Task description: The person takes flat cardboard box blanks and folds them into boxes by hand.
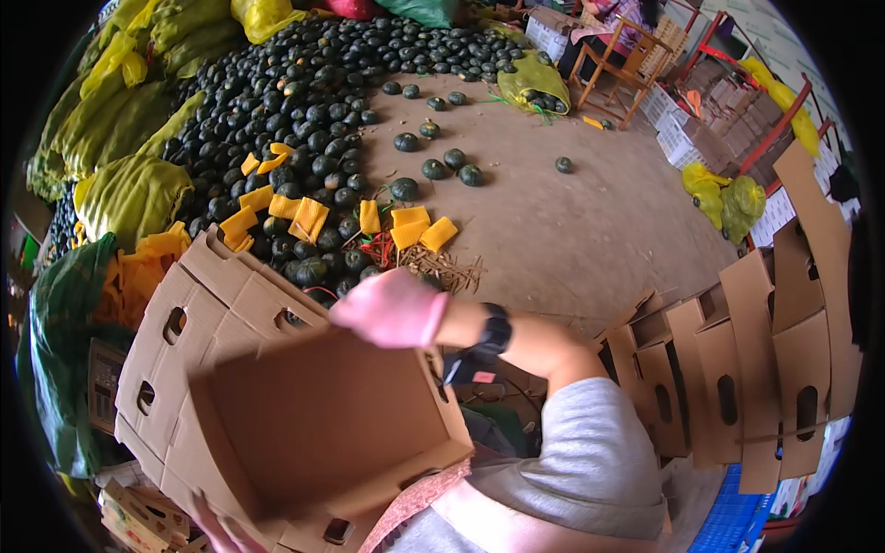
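An open cardboard box [313, 419] is tilted in front of me with its hollow side showing, its edges smeared by motion. My right hand [392, 309], in a pink glove, is closed at the box's upper edge; its fingertips are hidden. Low at the left, my left hand [221, 530] lies beside the box's lower side, blurred and partly cut off, with its fingers stretched out. Behind the box are flattened-looking cardboard boxes [198, 295] with oval hand holes. A black band [496, 330] circles my right wrist.
Dark green squashes [304, 120] cover the floor ahead, with yellow foam net sleeves [309, 219] on top. Full mesh sacks [134, 198] line the left. More cardboard boxes [719, 369] stand at the right near a blue crate [733, 516]. A wooden chair [622, 69] stands far right, a person beside it.
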{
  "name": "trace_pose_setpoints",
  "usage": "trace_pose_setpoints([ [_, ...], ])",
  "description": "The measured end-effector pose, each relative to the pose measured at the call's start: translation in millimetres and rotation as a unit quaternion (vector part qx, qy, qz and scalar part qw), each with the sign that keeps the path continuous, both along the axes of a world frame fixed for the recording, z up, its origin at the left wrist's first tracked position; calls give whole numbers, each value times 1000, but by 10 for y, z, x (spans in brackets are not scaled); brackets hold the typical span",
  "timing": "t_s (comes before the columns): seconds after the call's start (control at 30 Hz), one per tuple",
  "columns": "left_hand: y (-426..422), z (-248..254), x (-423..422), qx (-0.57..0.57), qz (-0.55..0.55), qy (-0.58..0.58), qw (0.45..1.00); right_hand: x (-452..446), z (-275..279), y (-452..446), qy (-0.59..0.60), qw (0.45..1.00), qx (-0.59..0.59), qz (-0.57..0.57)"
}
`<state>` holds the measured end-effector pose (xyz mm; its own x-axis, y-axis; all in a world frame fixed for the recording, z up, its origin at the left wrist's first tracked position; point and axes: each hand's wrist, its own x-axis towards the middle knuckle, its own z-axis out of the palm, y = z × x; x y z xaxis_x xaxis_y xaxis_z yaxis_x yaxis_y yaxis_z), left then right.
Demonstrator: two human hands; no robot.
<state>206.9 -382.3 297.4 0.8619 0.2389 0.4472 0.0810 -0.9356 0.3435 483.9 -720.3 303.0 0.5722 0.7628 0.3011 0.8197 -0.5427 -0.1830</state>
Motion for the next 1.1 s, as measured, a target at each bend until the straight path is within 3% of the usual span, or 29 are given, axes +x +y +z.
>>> trace_pose_setpoints([
  [0.03,-16,-29,-90,-2,-21,35,999,55,-121,-254,51,995,20,-80],
  [0.1,-220,93,-238,-30,-65,100,992,-48,-309,-725,138,939,172,-265],
  [0.17,-335,73,-299,-49,-70,129,988,-159,-792,-1184,114,871,287,-382],
  [0.2,-355,77,-316,-53,-72,141,986,-94,-1332,-1477,263,730,483,-405],
  [0.27,-381,82,-324,-58,-75,157,983,-194,-1833,-1761,273,625,558,-472],
  [0.3,-389,78,-322,-59,-78,164,982,-288,-1903,-1801,147,702,455,-528],
  [0.37,-383,92,-316,-61,-83,176,979,-328,-2195,-1868,114,645,398,-641],
  [0.4,-379,105,-304,-62,-86,183,977,-394,-2166,-1918,200,627,275,-701],
  [0.5,-335,153,-294,-73,-82,189,976,-468,-1438,-1344,137,754,-25,-642],
  [0.57,-298,199,-293,-91,-56,170,980,-258,-881,-929,249,883,91,-387],
  [0.63,-272,246,-282,-119,-4,122,985,-331,-491,-424,378,887,165,-209],
  [0.7,-256,269,-262,-145,46,82,985,-556,-248,-39,321,933,56,-151],
  [0.77,-242,276,-278,-154,65,70,983,-658,-33,76,297,935,-27,-191],
  [0.83,-235,268,-314,-152,74,78,983,-629,-35,-12,313,934,12,-174],
  [0.9,-254,271,-361,-145,87,91,981,-701,-230,-81,173,967,98,-158],
  [1.0,-315,306,-353,-125,114,108,980,-774,84,-97,196,959,59,-194],
  [1.1,-472,451,-202,-87,156,158,971,-869,242,100,-40,998,-30,-25],
])
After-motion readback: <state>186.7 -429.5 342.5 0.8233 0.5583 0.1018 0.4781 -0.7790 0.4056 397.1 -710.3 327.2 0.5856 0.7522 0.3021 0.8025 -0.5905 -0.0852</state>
